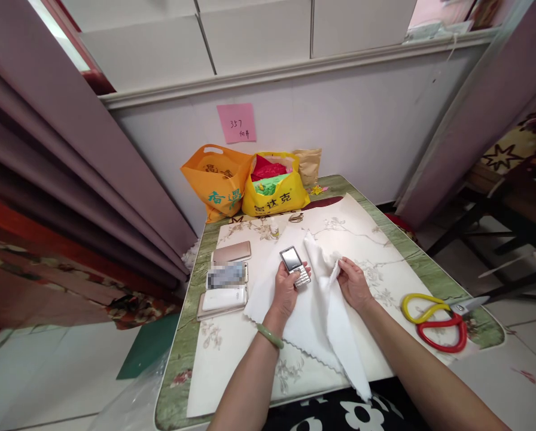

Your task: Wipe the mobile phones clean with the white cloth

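Observation:
My left hand (286, 288) grips a silver keypad mobile phone (291, 257), thumb over its keys and screen facing up. Just to the right, my right hand (354, 282) pinches the edge of a white cloth (313, 335) and lifts part of it into a fold. The rest of the cloth spreads under and around the phone, and one corner hangs toward my lap. Left of the cloth lie several phones: a rose-gold one (233, 252), one with a blurred-out screen (227, 276), and a white one (224, 298) on top of another device.
Large scissors (442, 320) with yellow and red handles lie at the table's right edge. Along the back stand an orange bag (218, 179), a filled yellow bag (274, 200) and a brown paper pouch (308, 166). A floral sheet (232, 374) covers the green table (171, 383).

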`<state>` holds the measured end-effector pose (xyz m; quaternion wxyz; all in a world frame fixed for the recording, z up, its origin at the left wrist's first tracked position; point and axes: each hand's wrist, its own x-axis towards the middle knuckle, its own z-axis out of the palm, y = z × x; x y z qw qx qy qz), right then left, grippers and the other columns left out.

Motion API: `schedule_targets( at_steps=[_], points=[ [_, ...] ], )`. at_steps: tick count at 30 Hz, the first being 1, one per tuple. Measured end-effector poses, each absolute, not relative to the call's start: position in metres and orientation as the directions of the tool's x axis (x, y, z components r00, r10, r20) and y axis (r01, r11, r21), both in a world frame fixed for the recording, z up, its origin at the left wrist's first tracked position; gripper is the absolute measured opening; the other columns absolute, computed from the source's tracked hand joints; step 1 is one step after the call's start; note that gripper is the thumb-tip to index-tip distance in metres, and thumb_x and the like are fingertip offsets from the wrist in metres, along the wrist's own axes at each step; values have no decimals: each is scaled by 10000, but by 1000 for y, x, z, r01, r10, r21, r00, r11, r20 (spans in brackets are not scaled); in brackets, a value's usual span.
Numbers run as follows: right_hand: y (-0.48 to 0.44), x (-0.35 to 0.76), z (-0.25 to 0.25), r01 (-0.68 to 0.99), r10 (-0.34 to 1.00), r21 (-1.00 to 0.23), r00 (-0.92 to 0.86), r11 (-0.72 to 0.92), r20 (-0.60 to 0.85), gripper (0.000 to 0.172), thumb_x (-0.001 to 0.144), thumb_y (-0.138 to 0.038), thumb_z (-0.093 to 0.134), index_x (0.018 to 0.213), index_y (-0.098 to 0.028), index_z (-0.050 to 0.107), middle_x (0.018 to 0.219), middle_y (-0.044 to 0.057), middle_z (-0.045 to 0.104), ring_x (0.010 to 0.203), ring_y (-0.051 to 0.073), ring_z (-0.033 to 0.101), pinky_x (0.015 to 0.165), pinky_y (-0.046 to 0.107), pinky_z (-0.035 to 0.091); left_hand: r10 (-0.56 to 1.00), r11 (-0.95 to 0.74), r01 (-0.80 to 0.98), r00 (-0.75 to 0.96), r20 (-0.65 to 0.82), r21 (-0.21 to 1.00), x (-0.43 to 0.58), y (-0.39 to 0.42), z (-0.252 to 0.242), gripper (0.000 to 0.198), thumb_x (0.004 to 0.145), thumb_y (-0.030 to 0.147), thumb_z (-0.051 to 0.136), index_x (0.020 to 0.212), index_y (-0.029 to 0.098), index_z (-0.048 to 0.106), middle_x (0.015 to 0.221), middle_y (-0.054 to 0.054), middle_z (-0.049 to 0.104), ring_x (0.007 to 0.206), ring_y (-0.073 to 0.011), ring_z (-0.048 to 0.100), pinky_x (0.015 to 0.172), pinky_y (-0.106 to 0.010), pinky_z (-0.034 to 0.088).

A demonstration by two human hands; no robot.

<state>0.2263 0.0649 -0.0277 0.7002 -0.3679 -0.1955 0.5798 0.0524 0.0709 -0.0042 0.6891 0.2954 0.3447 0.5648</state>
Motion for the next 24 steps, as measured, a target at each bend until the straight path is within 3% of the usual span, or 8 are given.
schedule_targets(
  at_steps=[19, 24],
  points=[
    [67, 227, -30, -618, 955, -783, 269, 72, -124, 218, 653, -351, 805, 683, -219, 634, 647, -47, 588, 603, 115, 529, 603, 258, 474, 977, 212, -579, 134, -164, 787, 52, 68, -2, 535, 681, 218, 745, 1170, 188, 528, 1068, -115, 703, 941, -254, 687, 904, -450, 492],
    [65, 223, -31, -546, 949, -835, 294, 72, -111, 227, 671, -401, 787, 709, -211, 669, 668, -36, 612, 618, 123, 540, 617, 257, 477, 970, 241, -649, 135, -203, 721, 51, 72, -6, 482, 753, 371, 715, 1159, 180, 539, 1080, -127, 698, 977, -262, 680, 910, -450, 491]
  ],
)
